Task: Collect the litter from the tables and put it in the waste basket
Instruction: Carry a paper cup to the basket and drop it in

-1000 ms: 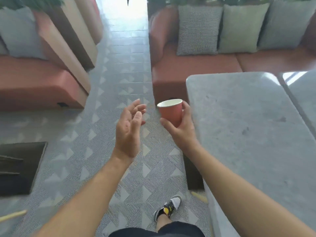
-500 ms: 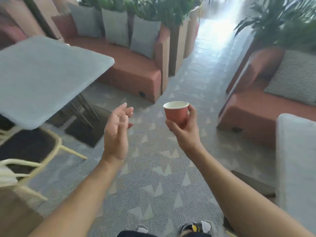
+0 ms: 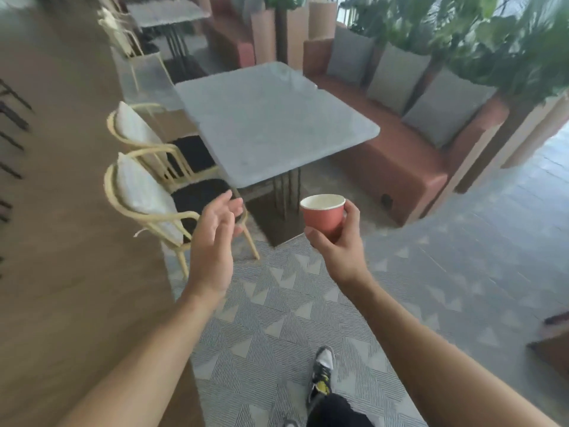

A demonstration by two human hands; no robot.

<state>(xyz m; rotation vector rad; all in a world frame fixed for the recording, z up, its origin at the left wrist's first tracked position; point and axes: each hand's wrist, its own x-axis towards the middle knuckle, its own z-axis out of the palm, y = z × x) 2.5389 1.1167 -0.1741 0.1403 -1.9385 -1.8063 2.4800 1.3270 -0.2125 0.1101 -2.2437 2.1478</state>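
Patterned grey carpet (image 3: 277, 318), grey table (image 3: 271, 124) ahead, wicker chairs (image 3: 147, 192) to the left, red sofa (image 3: 400, 155) behind. Right hand (image 3: 337, 245) raised, thumb and fingers clamped round red paper cup (image 3: 323, 215), upright, no print readable. Left hand (image 3: 215, 245) raised beside it, fingers loose and apart, holding nothing.

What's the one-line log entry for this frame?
phase: carry litter | right hand: holds cup, upright | left hand: open, empty | basket: not in view

Grey table (image 3: 271, 124), rattan chairs (image 3: 144, 192), terracotta sofa (image 3: 397, 155).
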